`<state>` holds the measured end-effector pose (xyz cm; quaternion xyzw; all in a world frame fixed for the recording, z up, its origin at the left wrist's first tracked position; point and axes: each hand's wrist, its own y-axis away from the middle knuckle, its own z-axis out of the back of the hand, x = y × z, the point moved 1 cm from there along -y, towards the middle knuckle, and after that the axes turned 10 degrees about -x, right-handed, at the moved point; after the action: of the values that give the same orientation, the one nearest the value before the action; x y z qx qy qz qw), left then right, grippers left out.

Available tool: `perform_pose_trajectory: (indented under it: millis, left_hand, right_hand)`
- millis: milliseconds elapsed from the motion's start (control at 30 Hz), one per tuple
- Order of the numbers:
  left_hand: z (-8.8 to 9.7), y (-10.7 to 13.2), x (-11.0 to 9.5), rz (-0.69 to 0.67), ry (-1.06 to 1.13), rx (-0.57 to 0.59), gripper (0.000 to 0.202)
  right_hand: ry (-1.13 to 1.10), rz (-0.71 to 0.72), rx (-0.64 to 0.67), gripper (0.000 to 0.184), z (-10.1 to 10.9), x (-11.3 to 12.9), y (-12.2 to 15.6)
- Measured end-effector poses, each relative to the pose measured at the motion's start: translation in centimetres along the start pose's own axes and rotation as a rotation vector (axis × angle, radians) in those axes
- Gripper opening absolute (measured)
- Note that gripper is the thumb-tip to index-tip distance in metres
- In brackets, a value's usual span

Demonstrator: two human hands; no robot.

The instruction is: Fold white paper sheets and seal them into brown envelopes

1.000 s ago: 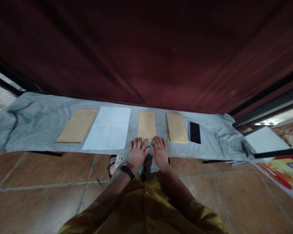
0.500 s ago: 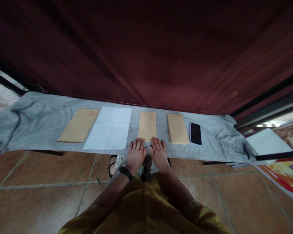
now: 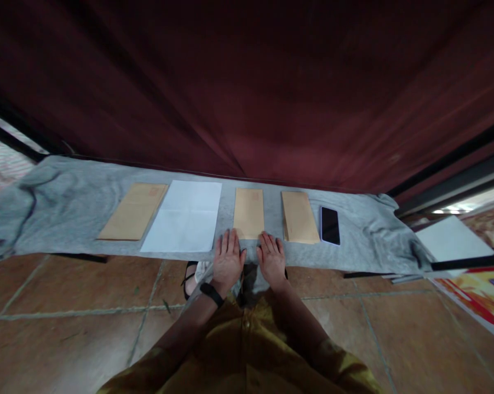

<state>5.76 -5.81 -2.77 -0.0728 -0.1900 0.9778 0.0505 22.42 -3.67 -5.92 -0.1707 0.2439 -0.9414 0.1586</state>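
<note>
My left hand (image 3: 227,259) and my right hand (image 3: 271,257) lie flat and open on the near edge of a grey cloth (image 3: 66,202), fingers stretched forward. Their fingertips reach the near end of a narrow brown envelope (image 3: 249,212). To the right of it lies a second brown envelope (image 3: 298,216), then a dark phone (image 3: 329,225). To the left lie a white sheet of paper (image 3: 187,216) and a wider brown envelope (image 3: 133,211). A black band is on my left wrist.
A dark red curtain (image 3: 247,93) hangs behind the cloth-covered surface. Brown floor tiles (image 3: 66,317) lie below. At the right are a white board (image 3: 452,238), a black bar (image 3: 469,264) and a colourful printed sheet (image 3: 483,290).
Both hands have spread slightly apart on the cloth, and the left has shifted a little toward the white sheet. The objects have not moved.
</note>
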Motion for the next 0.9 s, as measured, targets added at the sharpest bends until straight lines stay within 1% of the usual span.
perform_pose_trajectory:
  millis: [200, 300, 367, 500, 767, 900]
  left_hand:
    - [-1.0, -0.8, -2.1, -0.088, 0.082, 0.052, 0.054]
    - [-1.6, -1.1, -2.9, -0.111, 0.121, 0.051, 0.054]
    - [-1.8, -1.1, -3.0, -0.108, 0.127, 0.046, 0.054]
    - [-1.7, -1.0, -2.6, -0.097, 0.112, 0.056, 0.053]
    - [-0.5, -0.1, -1.0, -0.055, 0.063, 0.053, 0.055]
    - [-0.2, 0.2, -0.5, -0.027, 0.04, 0.049, 0.057]
  right_hand:
    - [-0.006, -0.016, 0.01, 0.046, 0.0, 0.1, 0.0]
    - [0.0, -0.024, 0.029, 0.045, 0.1, 0.1, 0.0]
    - [0.004, -0.027, 0.033, 0.045, 0.1, 0.1, -0.1]
    - [-0.003, -0.024, 0.018, 0.045, 0.1, 0.1, -0.1]
    - [-0.01, -0.017, 0.005, 0.045, -0.1, 0.1, 0.1]
    - [-0.019, -0.026, 0.004, 0.045, 0.1, 0.1, 0.0]
